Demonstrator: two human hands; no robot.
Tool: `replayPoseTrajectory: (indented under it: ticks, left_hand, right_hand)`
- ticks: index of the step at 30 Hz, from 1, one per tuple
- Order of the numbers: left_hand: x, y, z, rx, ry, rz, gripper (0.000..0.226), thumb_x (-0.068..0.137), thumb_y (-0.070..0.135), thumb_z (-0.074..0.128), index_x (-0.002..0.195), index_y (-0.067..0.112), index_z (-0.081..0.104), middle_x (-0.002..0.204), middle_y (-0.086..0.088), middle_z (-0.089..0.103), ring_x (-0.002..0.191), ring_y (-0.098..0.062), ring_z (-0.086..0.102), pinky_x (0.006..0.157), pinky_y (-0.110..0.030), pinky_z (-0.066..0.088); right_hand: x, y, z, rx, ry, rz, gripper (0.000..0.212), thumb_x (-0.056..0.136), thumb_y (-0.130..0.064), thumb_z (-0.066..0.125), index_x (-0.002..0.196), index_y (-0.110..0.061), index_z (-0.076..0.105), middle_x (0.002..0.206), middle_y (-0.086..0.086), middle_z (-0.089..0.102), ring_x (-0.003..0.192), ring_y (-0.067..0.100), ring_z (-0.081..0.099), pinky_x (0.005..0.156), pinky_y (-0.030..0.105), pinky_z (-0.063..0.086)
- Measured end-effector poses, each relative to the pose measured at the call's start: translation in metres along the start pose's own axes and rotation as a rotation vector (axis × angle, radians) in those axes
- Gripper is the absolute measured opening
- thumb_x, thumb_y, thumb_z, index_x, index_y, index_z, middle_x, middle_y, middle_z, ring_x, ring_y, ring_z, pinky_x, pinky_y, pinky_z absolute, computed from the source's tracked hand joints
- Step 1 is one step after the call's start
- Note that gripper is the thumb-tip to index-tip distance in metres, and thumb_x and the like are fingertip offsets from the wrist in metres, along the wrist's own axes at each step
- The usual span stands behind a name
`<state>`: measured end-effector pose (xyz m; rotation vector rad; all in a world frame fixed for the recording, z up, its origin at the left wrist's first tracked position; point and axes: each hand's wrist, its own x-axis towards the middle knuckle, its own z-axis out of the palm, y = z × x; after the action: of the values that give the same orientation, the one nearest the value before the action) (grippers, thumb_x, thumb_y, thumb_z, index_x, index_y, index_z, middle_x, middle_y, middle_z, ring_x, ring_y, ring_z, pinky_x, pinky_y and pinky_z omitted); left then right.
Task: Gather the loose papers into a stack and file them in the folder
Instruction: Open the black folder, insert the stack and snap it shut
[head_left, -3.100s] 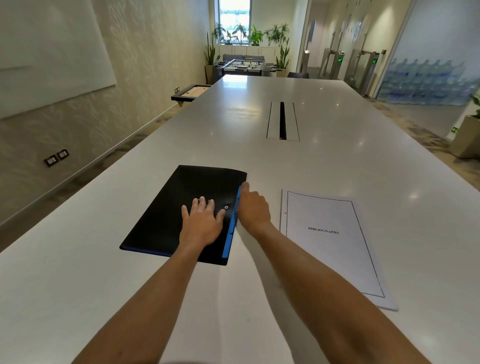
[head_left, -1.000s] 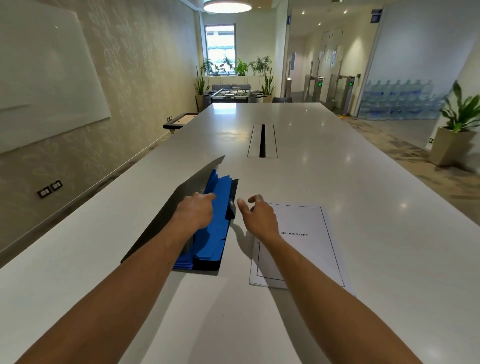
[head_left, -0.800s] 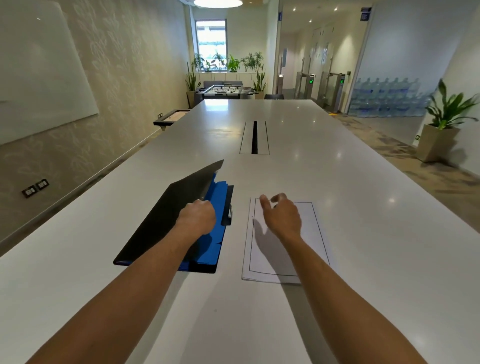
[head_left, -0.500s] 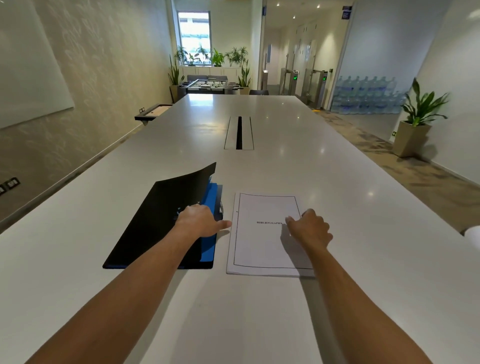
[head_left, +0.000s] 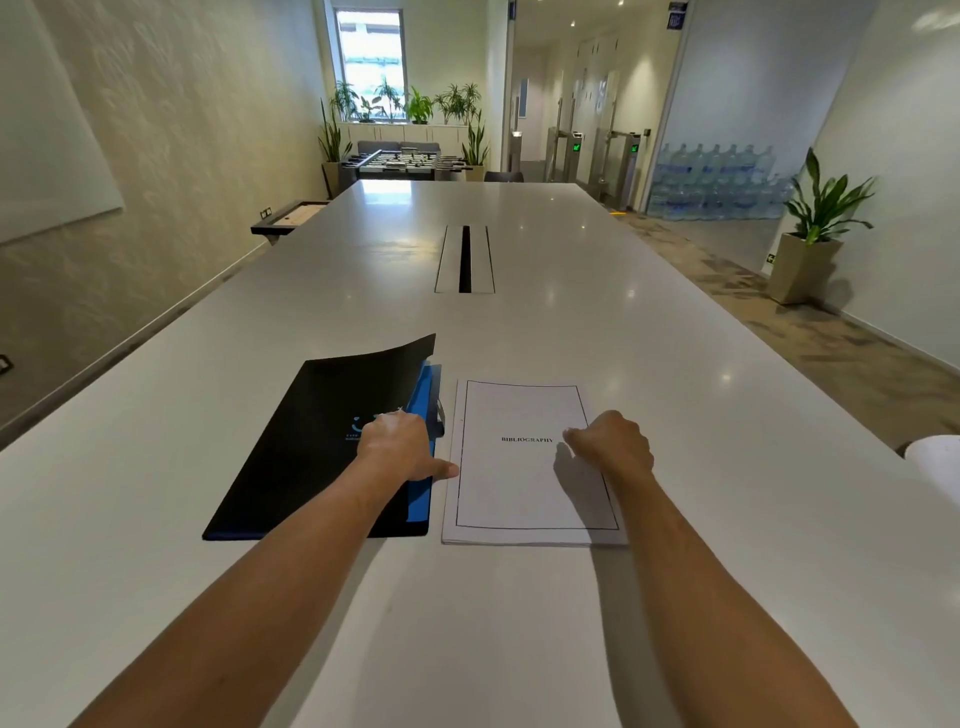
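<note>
A black folder with blue inner pockets lies on the white table, left of centre. Its cover is slightly lifted at the far right corner. My left hand lies on the cover's right edge with fingers curled over it and the thumb pointing at the papers. A squared stack of white papers, its top sheet headed BIBLIOGRAPHY, sits right beside the folder. My right hand rests on the stack's right edge with bent fingers gripping it.
A cable slot runs along the table's middle further away. A white curved object shows at the table's right edge. A potted plant stands on the floor to the right.
The folder cover was lifted wide by my left hand and has come down to nearly flat. My right hand left the folder, drew the paper stack beside it and shifted to the stack's right edge.
</note>
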<state>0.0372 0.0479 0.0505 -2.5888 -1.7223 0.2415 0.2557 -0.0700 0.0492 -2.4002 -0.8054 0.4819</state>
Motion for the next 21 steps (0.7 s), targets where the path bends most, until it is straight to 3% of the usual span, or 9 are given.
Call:
replayPoseTrajectory:
  ticks: [4, 7, 12, 14, 17, 21]
  left_hand:
    - [-0.001, -0.001, 0.001, 0.019, -0.001, 0.004, 0.088, 0.063, 0.082, 0.057, 0.109, 0.007, 0.053, 0.094, -0.008, 0.056, 0.075, -0.018, 0.057, 0.061, -0.028, 0.05]
    - [-0.001, -0.001, 0.001, 0.001, -0.005, -0.001, 0.088, 0.063, 0.081, 0.058, 0.11, 0.007, 0.052, 0.094, -0.008, 0.056, 0.075, -0.018, 0.057, 0.061, -0.028, 0.05]
    - [-0.003, -0.001, 0.0, -0.024, -0.006, -0.005, 0.088, 0.063, 0.082, 0.058, 0.11, 0.007, 0.051, 0.093, -0.008, 0.056, 0.072, -0.017, 0.055, 0.057, -0.027, 0.046]
    - [-0.003, -0.002, 0.0, -0.029, -0.005, -0.003, 0.088, 0.063, 0.082, 0.058, 0.108, 0.007, 0.051, 0.092, -0.008, 0.057, 0.07, -0.016, 0.055, 0.056, -0.027, 0.046]
    - [-0.004, -0.002, 0.0, -0.048, -0.005, -0.006, 0.087, 0.062, 0.082, 0.058, 0.106, 0.007, 0.052, 0.09, -0.007, 0.057, 0.066, -0.015, 0.054, 0.054, -0.026, 0.045]
    - [-0.005, -0.004, -0.002, -0.078, -0.01, -0.001, 0.086, 0.06, 0.081, 0.061, 0.103, 0.008, 0.052, 0.087, -0.006, 0.056, 0.066, -0.014, 0.054, 0.053, -0.026, 0.043]
  right_hand:
    - [0.005, 0.006, -0.006, 0.118, -0.053, 0.027, 0.022, 0.079, -0.029, 0.064, 0.073, -0.01, 0.056, 0.082, 0.006, 0.062, 0.078, 0.028, 0.059, 0.065, 0.03, 0.044]
    - [0.008, 0.009, -0.009, 0.198, -0.103, 0.034, 0.028, 0.083, -0.027, 0.065, 0.093, -0.002, 0.061, 0.095, 0.011, 0.062, 0.091, 0.032, 0.06, 0.076, 0.034, 0.046]
    - [0.004, -0.002, -0.006, 0.091, -0.125, -0.026, 0.018, 0.086, -0.014, 0.053, 0.1, -0.004, 0.049, 0.098, 0.013, 0.055, 0.083, 0.028, 0.053, 0.063, 0.028, 0.039]
    - [0.007, -0.002, -0.006, 0.166, -0.201, -0.059, 0.027, 0.086, -0.008, 0.05, 0.112, -0.005, 0.044, 0.102, 0.014, 0.052, 0.089, 0.028, 0.051, 0.071, 0.031, 0.039]
    - [0.008, 0.007, -0.011, 0.267, -0.279, -0.067, 0.026, 0.083, -0.003, 0.051, 0.109, -0.002, 0.046, 0.094, 0.011, 0.055, 0.084, 0.024, 0.054, 0.073, 0.034, 0.044]
    - [0.009, 0.021, -0.016, 0.323, -0.327, -0.034, 0.033, 0.08, -0.003, 0.059, 0.112, 0.001, 0.05, 0.104, 0.017, 0.058, 0.094, 0.033, 0.058, 0.075, 0.04, 0.05]
